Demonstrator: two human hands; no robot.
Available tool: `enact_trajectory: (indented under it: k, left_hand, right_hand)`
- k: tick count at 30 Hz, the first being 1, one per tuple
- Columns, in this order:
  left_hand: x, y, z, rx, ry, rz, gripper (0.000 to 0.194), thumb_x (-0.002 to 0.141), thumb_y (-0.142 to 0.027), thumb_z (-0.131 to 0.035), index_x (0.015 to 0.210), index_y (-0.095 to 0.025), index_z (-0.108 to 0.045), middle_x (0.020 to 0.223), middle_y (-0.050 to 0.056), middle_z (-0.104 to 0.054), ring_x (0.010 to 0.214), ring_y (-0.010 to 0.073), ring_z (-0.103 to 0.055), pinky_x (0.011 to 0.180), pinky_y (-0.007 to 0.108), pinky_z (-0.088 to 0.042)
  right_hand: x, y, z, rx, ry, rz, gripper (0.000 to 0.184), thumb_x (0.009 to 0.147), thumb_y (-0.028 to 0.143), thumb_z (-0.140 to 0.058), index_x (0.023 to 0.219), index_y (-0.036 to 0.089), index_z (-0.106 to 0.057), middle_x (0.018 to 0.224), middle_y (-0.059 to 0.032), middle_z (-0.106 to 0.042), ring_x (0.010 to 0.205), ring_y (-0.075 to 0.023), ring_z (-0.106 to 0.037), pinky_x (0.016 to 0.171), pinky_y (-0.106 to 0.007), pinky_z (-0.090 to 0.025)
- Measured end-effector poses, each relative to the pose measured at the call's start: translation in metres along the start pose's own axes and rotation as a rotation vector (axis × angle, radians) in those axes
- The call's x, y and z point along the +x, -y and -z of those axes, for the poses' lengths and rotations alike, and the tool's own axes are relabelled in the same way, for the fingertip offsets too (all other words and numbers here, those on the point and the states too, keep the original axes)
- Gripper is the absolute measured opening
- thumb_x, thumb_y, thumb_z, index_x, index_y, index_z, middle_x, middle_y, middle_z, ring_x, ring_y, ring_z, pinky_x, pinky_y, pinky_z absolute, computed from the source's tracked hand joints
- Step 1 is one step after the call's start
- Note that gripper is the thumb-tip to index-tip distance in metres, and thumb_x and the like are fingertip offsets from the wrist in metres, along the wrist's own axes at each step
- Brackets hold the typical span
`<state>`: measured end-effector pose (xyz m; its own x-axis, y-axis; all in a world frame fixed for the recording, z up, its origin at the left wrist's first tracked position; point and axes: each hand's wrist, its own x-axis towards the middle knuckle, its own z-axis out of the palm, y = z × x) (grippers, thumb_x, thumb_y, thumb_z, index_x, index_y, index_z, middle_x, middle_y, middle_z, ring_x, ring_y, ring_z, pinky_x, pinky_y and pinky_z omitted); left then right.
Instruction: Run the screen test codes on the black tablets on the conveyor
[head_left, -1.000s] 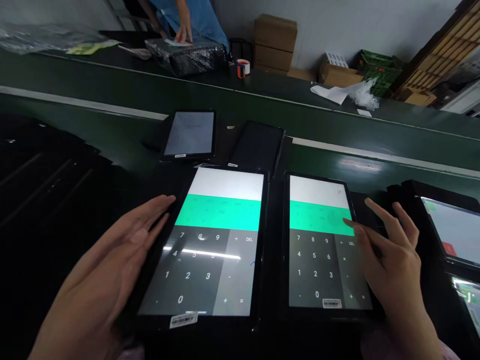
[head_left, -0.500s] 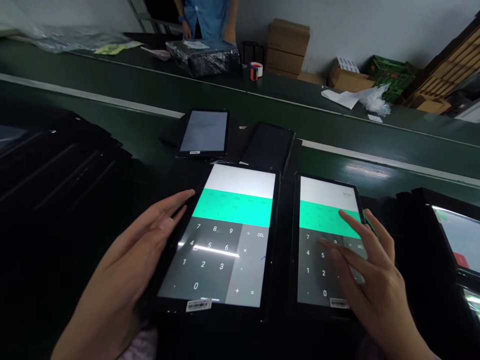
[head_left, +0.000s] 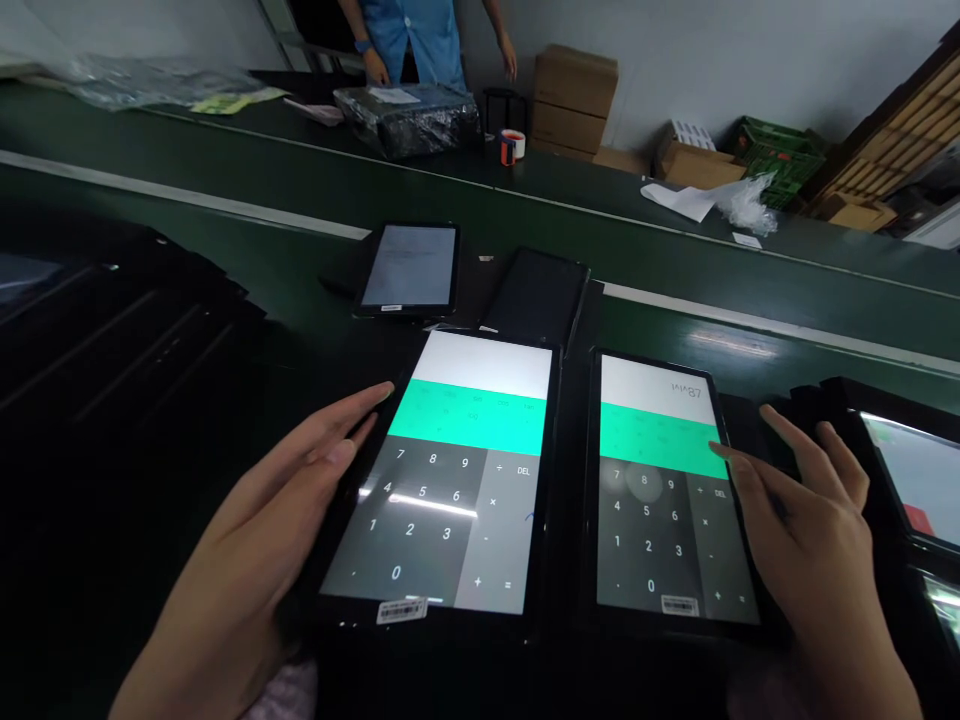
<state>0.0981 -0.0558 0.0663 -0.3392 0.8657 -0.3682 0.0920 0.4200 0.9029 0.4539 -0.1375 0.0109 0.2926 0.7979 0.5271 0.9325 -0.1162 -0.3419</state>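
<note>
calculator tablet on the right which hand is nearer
Right. The right hand is at that tablet's right edge; the left hand is on the other tablet's left edge.

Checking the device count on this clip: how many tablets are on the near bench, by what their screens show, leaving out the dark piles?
Tablets showing a calculator: 2
Tablet with a pale lit screen: 1
Tablet with a dark screen: 1
Lit tablets cut off at the right edge: 2
Total: 6
</note>
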Motion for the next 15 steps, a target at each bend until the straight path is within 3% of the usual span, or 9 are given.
enact_trajectory:
  k: [7,12,15]
  left_hand:
    - [0.001,0.001,0.002,-0.018,0.032,-0.029,0.037,0.096,-0.048,-0.070,0.129,-0.039,-0.082,0.142,-0.002,-0.080,0.139,0.0351,-0.071,0.120,0.051,-0.056]
    - [-0.001,0.000,0.004,0.007,0.063,0.004,0.041,0.097,-0.052,-0.070,0.134,-0.038,-0.079,0.144,0.000,-0.079,0.138,0.0351,-0.071,0.113,0.048,-0.061]
    - [0.008,0.005,0.007,-0.027,0.095,-0.059,0.046,0.095,-0.055,-0.072,0.137,-0.036,-0.078,0.142,0.001,-0.080,0.135,0.0350,-0.073,0.111,0.046,-0.062]
  right_hand:
    - [0.001,0.015,-0.004,0.045,0.086,0.114,0.037,0.110,0.054,-0.054,0.114,0.037,-0.087,0.164,-0.0030,-0.060,0.161,-0.0541,-0.036,0.109,-0.087,-0.050]
    - [0.001,0.010,-0.002,-0.008,0.004,0.026,0.045,0.109,0.060,-0.050,0.100,0.036,-0.088,0.150,-0.0026,-0.070,0.156,-0.0510,-0.045,0.106,-0.081,-0.055]
    - [-0.003,0.006,0.002,-0.008,0.010,0.046,0.045,0.108,0.061,-0.051,0.102,0.037,-0.087,0.149,-0.0028,-0.071,0.155,-0.0487,-0.047,0.109,-0.079,-0.053]
